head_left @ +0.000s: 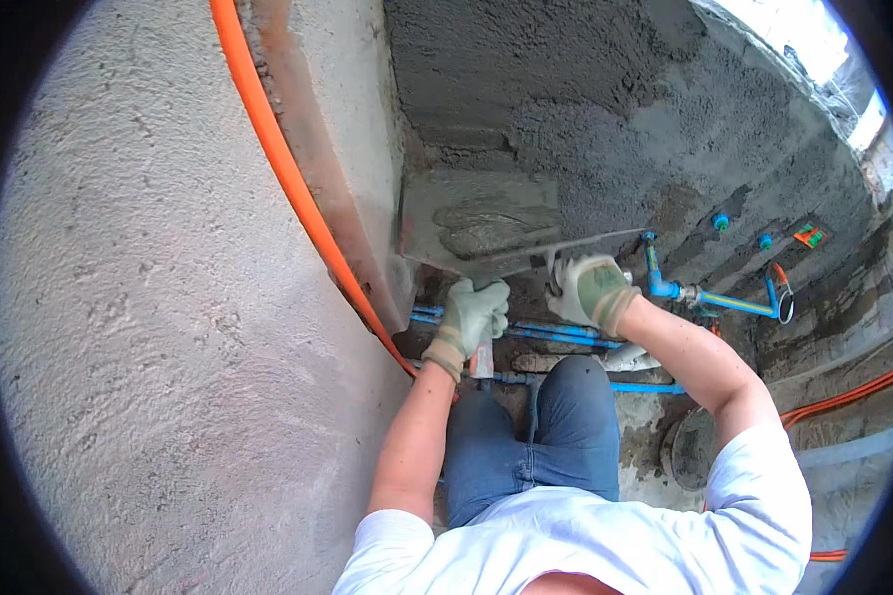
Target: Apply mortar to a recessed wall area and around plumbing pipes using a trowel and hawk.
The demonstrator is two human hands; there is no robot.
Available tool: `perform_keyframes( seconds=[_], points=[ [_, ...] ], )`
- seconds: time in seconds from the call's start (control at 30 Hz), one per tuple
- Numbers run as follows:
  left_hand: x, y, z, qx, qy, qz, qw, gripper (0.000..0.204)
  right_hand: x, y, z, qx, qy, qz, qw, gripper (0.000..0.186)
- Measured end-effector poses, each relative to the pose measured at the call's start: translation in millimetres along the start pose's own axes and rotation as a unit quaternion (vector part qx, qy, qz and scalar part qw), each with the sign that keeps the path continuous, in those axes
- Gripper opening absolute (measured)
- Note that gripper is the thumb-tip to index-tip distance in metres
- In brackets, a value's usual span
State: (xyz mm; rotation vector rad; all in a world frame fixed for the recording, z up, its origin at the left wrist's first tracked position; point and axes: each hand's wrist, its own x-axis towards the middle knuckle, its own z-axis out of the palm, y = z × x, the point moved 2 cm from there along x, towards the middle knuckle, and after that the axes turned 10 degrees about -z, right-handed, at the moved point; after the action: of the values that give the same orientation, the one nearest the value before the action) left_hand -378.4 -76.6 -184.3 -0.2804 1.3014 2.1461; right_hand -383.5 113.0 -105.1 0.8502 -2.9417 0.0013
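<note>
My left hand [474,309], in a pale work glove, is closed around a tool handle [482,360] whose reddish and whitish end sticks out below the fist. Above it is a flat, rectangular grey patch [476,213] with wet mortar swirled on its middle; I cannot tell whether it is a board or part of the wall. My right hand [593,290], also gloved, is slightly blurred and closed on a trowel. The trowel's long thin blade [595,241] shows nearly edge-on, reaching across the lower edge of the patch. The fingers' exact grip is partly hidden.
A rough pale wall [169,297] rises close on my left, with an orange hose [288,169] along it. Blue pipes [566,335] run low before my knees, and more blue pipe [734,302] stands at right. Dark rendered wall [605,119] lies ahead.
</note>
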Motion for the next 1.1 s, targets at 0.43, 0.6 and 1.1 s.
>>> perform_keyframes(
  seconds=[0.43, 0.6, 1.1],
  points=[
    [25, -11, 3, 0.121, 0.003, 0.022, 0.992, 0.011, -12, 16, -13, 0.023, 0.038, 0.083, 0.996, 0.034],
    [26, -32, 16, 0.355, 0.008, 0.038, 0.934, 0.028, 4, 67, -29, -0.044, 0.13, 0.084, 0.987, 0.037],
    [81, -53, 52, 0.008, -0.016, -0.078, 0.997, 0.023, 48, 143, -124, 0.136, 0.154, 0.203, 0.958, 0.04]
  ],
)
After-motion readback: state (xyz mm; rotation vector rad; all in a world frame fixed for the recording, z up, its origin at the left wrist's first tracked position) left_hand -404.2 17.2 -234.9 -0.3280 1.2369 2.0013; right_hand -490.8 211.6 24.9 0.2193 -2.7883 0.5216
